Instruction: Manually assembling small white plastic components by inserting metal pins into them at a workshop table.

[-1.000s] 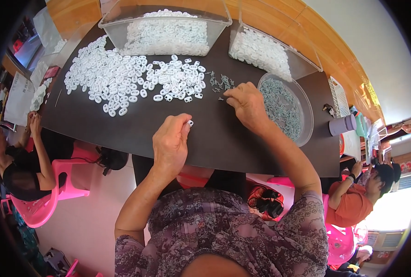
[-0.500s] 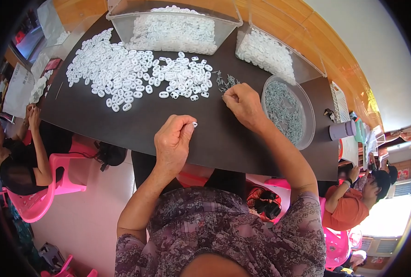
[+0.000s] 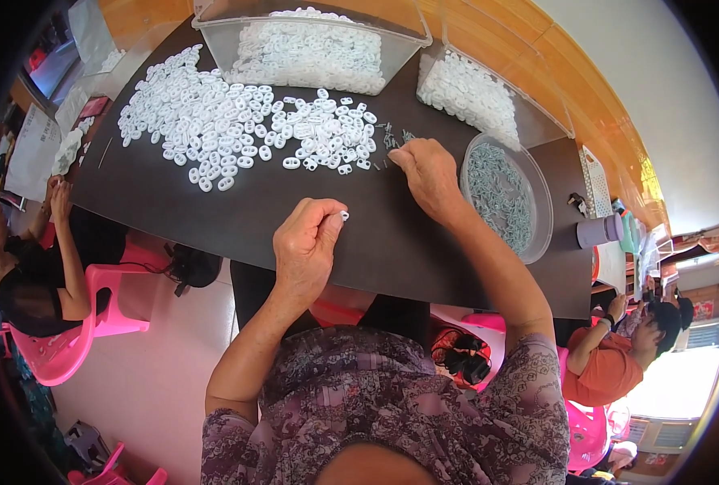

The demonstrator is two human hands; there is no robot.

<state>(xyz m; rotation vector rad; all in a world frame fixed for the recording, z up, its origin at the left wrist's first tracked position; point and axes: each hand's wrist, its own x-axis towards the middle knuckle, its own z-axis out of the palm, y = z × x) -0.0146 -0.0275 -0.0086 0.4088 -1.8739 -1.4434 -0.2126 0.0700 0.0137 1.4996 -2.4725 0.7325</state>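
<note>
A small white oval plastic piece (image 3: 344,216) is pinched between the thumb and forefinger of my left hand (image 3: 303,250), held over the near part of the dark table. My right hand (image 3: 432,178) is at a small heap of grey screws (image 3: 389,137), its fingers closed together and pointing left. Whatever is between those fingertips is hidden. Left of the screws lies a small pile of white oval pieces with two holes (image 3: 327,133). A larger pile of the same pieces (image 3: 206,121) spreads farther left.
A clear round tub (image 3: 543,230) of grey screws stands right of my right hand. Two clear bins (image 3: 311,74) (image 3: 476,93) of white pieces line the far edge. A purple-lidded cup (image 3: 599,230) is at the right. Other people sit left (image 3: 40,283) and right (image 3: 614,364).
My right hand has shifted slightly away from me at the screw heap, uncovering a few loose screws to its left. My left hand keeps its pinch on the white piece.
</note>
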